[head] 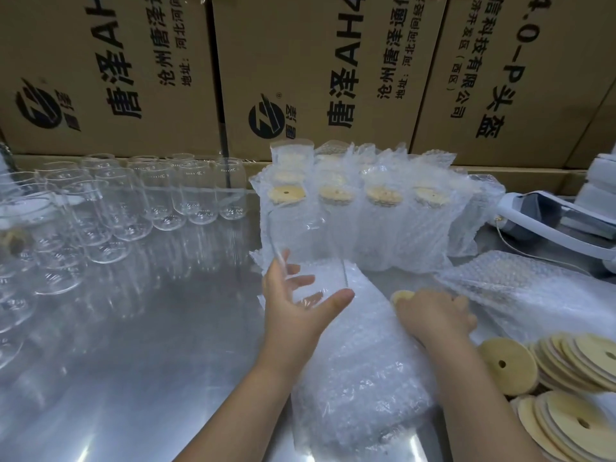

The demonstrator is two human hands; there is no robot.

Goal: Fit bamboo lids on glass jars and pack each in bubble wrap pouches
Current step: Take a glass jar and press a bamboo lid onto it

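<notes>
Nearest the camera, at the lower right, thin round bamboo lids (573,388) lie fanned in overlapping stacks; each disc is pale, matte and pierced by one small hole. Beside them, a flat stack of bubble wrap pouches (360,371) rests on the brushed, reflective metal table (133,345); the film is clear and dimpled.

The left hand (296,311) holds a clear glass jar (306,255) above the far end of that stack. The thumb and fingers wrap the jar's lower end, and the smooth cylindrical body tilts up and away from the palm. The right hand (433,311) rests palm down on the pouches with fingers curled around a single bamboo lid (401,296), whose edge shows at the hand's left side. A second pile of pouches (520,288) lies just right of that hand.

Behind the hands, packed jars (376,225) stand upright in rows, each sheathed in bubble wrap with its bamboo lid visible at the top. To the left, empty glass jars (140,201) stand close together in rows, open and unlidded. At the right edge lies a grey and white device (546,218) with a thin cable.

Along the back, brown cardboard cartons (300,61) form a wall. Their black print, turned sideways, reads "唐泽AH4", "沧州唐泽通信", "地址:河北", "科技有限公司" and "头盔", beside a round logo.
</notes>
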